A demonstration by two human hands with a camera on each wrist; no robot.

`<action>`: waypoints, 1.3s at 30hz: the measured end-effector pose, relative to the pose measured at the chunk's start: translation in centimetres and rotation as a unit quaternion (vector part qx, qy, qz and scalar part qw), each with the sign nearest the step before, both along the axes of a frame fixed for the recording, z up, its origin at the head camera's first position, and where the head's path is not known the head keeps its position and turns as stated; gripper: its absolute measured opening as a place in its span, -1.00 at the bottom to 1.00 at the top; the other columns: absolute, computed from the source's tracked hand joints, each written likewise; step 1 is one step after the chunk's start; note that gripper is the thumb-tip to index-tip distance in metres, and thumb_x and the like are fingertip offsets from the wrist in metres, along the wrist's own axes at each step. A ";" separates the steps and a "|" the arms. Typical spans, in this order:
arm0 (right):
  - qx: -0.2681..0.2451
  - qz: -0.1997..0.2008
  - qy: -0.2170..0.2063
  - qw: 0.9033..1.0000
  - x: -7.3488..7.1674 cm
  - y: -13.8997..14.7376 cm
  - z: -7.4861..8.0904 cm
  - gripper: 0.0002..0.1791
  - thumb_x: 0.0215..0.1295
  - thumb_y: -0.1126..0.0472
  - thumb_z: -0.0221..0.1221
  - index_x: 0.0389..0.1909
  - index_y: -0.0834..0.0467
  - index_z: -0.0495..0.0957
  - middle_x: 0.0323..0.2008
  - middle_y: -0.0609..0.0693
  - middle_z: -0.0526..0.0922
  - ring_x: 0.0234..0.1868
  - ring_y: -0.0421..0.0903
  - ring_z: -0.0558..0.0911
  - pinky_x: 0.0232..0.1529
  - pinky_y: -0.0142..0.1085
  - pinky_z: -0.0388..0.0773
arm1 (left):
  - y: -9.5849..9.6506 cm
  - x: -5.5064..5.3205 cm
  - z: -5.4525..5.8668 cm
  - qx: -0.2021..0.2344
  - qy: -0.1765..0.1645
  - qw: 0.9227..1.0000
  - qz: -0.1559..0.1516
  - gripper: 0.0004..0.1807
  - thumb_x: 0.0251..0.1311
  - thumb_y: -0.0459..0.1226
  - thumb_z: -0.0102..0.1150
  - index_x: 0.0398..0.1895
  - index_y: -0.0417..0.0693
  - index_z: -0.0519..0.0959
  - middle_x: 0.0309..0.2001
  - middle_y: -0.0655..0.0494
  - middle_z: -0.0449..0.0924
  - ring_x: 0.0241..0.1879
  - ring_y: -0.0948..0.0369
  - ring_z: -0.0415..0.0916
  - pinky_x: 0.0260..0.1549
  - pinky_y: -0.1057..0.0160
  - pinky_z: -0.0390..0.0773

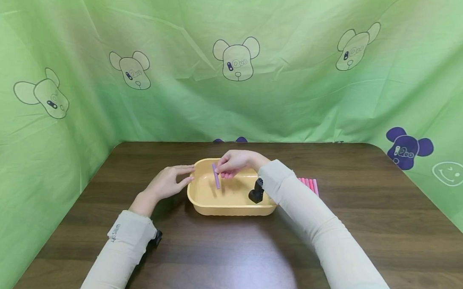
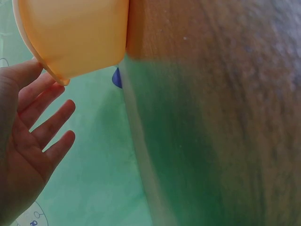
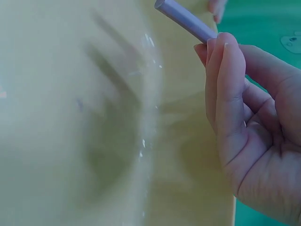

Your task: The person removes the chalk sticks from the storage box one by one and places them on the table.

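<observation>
A yellow oval plastic basin [image 1: 234,210] stands on the table. Over its left half, my right hand [image 1: 236,162] pinches a thin purple stick [image 1: 216,176] between thumb and fingers; the right wrist view shows the stick's round end [image 3: 186,19] poking out past the fingertips. My left hand [image 1: 167,181] touches the basin's left rim with its thumb and fingertips. From the left wrist view, that hand's [image 2: 33,141] fingers are spread, mostly straight, against the basin's edge [image 2: 42,59]. The basin floor is partly hidden behind my right hand and sleeve.
Several pink and purple sticks [image 1: 311,185] lie side by side on the table right of the basin, partly covered by my right sleeve. The brown wooden table [image 1: 227,255] meets a green printed curtain [image 1: 283,104] at the back and sides. A black wrist camera [image 1: 257,191] hangs over the basin.
</observation>
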State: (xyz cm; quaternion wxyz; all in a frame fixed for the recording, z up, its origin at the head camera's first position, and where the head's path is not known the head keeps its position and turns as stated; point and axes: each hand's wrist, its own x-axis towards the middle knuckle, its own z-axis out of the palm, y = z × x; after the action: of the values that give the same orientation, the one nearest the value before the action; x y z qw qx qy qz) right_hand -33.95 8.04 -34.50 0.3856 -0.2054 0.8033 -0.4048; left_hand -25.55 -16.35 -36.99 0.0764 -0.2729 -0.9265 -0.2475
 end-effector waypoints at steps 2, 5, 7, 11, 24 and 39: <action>-0.007 -0.002 -0.001 1.000 0.1 0.5 0.4 -0.84 0.34 0.26 0.06 -0.31 0.27 0.56 -0.61 -0.11 0.56 -0.59 -0.33 0.50 -0.49 -0.56 0.52 | 0.0 0.1 0.0 -0.001 -0.002 1.000 0.002 -0.58 0.25 -0.17 0.12 0.15 -0.11 0.51 0.15 -0.01 0.54 0.20 0.04 0.44 0.20 0.02 0.42; -0.019 -0.004 -0.005 1.000 0.3 1.4 0.7 -0.84 0.35 0.26 0.06 -0.28 0.28 0.55 -0.61 -0.11 0.56 -0.60 -0.33 0.51 -0.49 -0.56 0.52 | -0.1 0.1 -0.1 -0.002 -0.006 1.000 0.006 -0.57 0.25 -0.16 0.12 0.15 -0.11 0.51 0.16 0.00 0.53 0.21 0.04 0.44 0.20 0.02 0.42; -0.025 -0.008 -0.006 1.000 0.4 1.9 0.9 -0.85 0.34 0.27 0.06 -0.28 0.27 0.55 -0.61 -0.12 0.56 -0.59 -0.34 0.51 -0.48 -0.56 0.53 | -0.1 0.1 -0.1 -0.003 -0.007 1.000 0.006 -0.57 0.25 -0.15 0.12 0.16 -0.10 0.50 0.16 0.00 0.53 0.21 0.04 0.43 0.20 0.02 0.41; -0.031 -0.020 -0.006 0.999 0.6 3.2 1.2 -0.87 0.33 0.26 0.08 -0.31 0.23 0.56 -0.62 -0.12 0.57 -0.60 -0.34 0.51 -0.48 -0.55 0.53 | -0.2 0.1 -0.2 -0.002 -0.006 1.000 0.004 -0.57 0.25 -0.17 0.12 0.16 -0.11 0.50 0.16 -0.01 0.53 0.21 0.03 0.43 0.20 0.00 0.41; -0.032 -0.054 0.008 0.998 1.9 8.0 2.3 -0.87 0.33 0.24 0.08 -0.29 0.21 0.56 -0.59 -0.13 0.58 -0.55 -0.32 0.54 -0.46 -0.53 0.55 | -0.2 0.2 -0.3 0.002 -0.006 1.000 0.003 -0.57 0.24 -0.19 0.13 0.16 -0.14 0.50 0.16 -0.04 0.53 0.21 0.01 0.44 0.19 -0.01 0.42; -0.059 -0.088 0.027 0.994 3.9 14.9 1.9 -0.84 0.32 0.17 0.10 -0.32 0.20 0.53 -0.52 -0.10 0.59 -0.53 -0.31 0.53 -0.43 -0.48 0.56 | -0.3 0.2 -0.5 0.008 -0.008 1.000 -0.002 -0.56 0.26 -0.17 0.11 0.18 -0.13 0.48 0.17 -0.03 0.52 0.21 0.01 0.43 0.18 -0.02 0.42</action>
State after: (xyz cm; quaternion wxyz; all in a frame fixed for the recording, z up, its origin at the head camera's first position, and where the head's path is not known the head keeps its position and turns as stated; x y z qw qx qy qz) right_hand -30.02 22.97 -32.63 0.3137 -0.1676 0.8030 -0.4782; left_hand -25.38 -16.65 -37.45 0.0707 -0.2724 -0.9244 -0.2576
